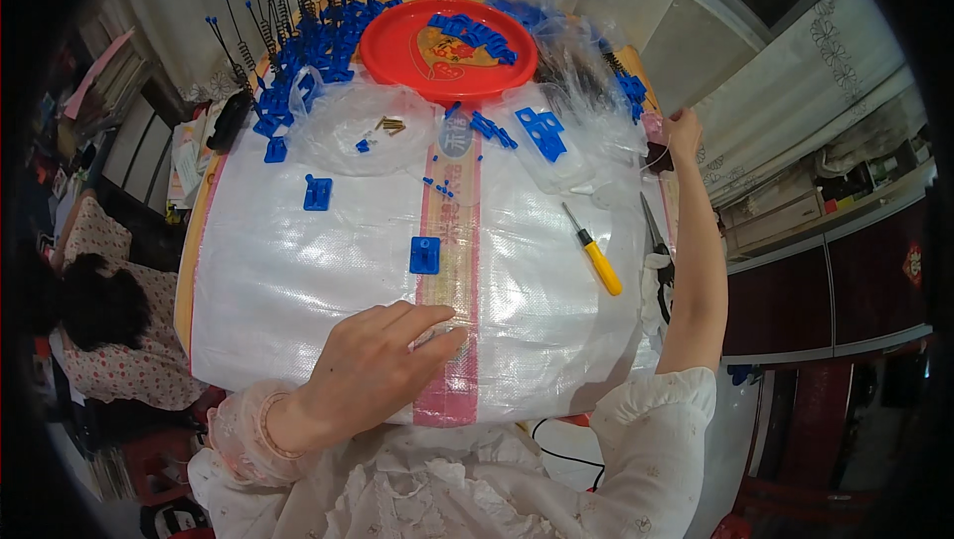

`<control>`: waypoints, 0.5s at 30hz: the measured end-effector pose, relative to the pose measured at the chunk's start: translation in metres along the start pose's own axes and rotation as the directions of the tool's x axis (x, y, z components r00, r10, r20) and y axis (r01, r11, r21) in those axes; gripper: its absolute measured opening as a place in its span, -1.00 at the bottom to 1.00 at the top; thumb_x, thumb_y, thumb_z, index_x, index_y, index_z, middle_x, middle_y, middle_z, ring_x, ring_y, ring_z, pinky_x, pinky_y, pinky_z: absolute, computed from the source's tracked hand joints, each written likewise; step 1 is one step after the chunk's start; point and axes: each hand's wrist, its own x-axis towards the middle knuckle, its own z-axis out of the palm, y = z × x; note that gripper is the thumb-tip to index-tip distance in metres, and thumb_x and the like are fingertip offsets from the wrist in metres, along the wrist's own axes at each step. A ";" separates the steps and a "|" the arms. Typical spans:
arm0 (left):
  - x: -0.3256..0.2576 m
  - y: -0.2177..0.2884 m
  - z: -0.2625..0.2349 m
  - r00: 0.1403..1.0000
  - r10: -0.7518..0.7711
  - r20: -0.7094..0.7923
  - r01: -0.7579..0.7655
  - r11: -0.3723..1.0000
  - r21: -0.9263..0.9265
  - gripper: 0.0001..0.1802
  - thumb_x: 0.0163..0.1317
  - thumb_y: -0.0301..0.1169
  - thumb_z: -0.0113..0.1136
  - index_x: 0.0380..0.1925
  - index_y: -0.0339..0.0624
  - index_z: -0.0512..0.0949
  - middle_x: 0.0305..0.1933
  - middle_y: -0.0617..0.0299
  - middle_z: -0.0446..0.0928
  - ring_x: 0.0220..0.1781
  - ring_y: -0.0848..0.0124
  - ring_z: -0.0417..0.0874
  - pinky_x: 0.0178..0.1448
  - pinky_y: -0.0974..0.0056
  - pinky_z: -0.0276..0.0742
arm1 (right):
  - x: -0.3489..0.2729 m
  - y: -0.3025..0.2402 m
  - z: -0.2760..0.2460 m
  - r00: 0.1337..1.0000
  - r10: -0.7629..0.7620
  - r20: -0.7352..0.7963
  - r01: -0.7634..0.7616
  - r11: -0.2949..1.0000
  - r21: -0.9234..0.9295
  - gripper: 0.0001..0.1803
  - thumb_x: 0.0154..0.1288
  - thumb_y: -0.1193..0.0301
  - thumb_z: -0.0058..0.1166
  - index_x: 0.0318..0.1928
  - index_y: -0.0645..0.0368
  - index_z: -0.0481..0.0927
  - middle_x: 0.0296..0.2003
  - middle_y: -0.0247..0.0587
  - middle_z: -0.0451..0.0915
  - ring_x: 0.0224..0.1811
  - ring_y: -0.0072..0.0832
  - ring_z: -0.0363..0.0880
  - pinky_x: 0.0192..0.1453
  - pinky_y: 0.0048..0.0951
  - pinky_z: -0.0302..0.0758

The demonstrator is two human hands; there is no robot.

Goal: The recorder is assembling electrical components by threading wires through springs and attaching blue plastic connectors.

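Observation:
My left hand (383, 365) lies over the near middle of a white woven plastic sheet (298, 315) with a pink stripe, its fingers stretched out and apart, holding nothing. Just beyond its fingertips is a small square blue plastic base (424, 255) with a peg. A similar blue base (317, 192) sits farther left. My right arm reaches to the table's far right edge. There my right hand (683, 135) is closed beside a pinkish packet (653, 127) and a dark item (659, 156); what its fingers grip is too small to make out.
A red plate (388, 47) with blue parts stands at the back. Behind it, left, are many blue pieces with upright springs (298, 37). Clear bags (328, 132) hold screws (391, 126) and blue parts. A yellow screwdriver (600, 266) lies near scissors (657, 231). A person (124, 310) is at left.

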 end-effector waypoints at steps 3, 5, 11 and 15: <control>-0.001 -0.001 0.001 1.000 -0.010 0.001 0.010 1.000 -0.003 -0.57 -0.04 -0.52 0.47 -0.09 -0.05 0.66 -0.04 0.16 0.66 -0.16 0.23 0.74 -0.20 0.23 0.66 | -0.010 -0.013 0.000 1.000 -0.028 0.006 0.028 1.000 -0.006 -0.70 0.10 0.25 0.39 -0.25 0.21 0.72 -0.28 0.17 0.73 -0.13 0.11 0.72 -0.03 -0.01 0.60; -0.003 0.000 0.000 1.000 -0.018 -0.014 0.018 1.000 0.002 -0.58 -0.03 -0.51 0.47 -0.08 -0.04 0.67 -0.05 0.17 0.66 -0.17 0.23 0.74 -0.20 0.23 0.66 | -0.028 -0.036 -0.004 0.996 -0.088 0.010 0.088 0.996 0.003 -0.71 0.12 0.26 0.37 -0.26 0.22 0.71 -0.31 0.17 0.72 -0.15 0.11 0.72 -0.05 -0.01 0.60; -0.008 -0.003 -0.005 0.999 -0.037 -0.016 0.037 0.999 -0.018 -0.58 -0.01 -0.51 0.46 -0.08 -0.02 0.67 -0.06 0.18 0.67 -0.17 0.25 0.74 -0.20 0.23 0.65 | -0.053 -0.036 -0.038 0.967 -0.231 0.105 0.222 0.971 0.084 -0.86 0.19 0.39 0.28 -0.29 0.17 0.64 -0.34 0.07 0.72 -0.19 0.06 0.72 -0.13 0.01 0.57; -0.006 -0.001 -0.005 0.999 -0.044 -0.005 0.044 0.999 -0.021 -0.59 -0.01 -0.52 0.45 -0.08 -0.02 0.67 -0.04 0.18 0.67 -0.17 0.24 0.74 -0.20 0.24 0.65 | -0.064 -0.044 -0.044 0.924 -0.343 0.167 0.338 0.939 0.061 -0.87 0.20 0.42 0.25 -0.24 0.10 0.62 -0.33 0.01 0.73 -0.21 0.05 0.71 -0.15 0.02 0.56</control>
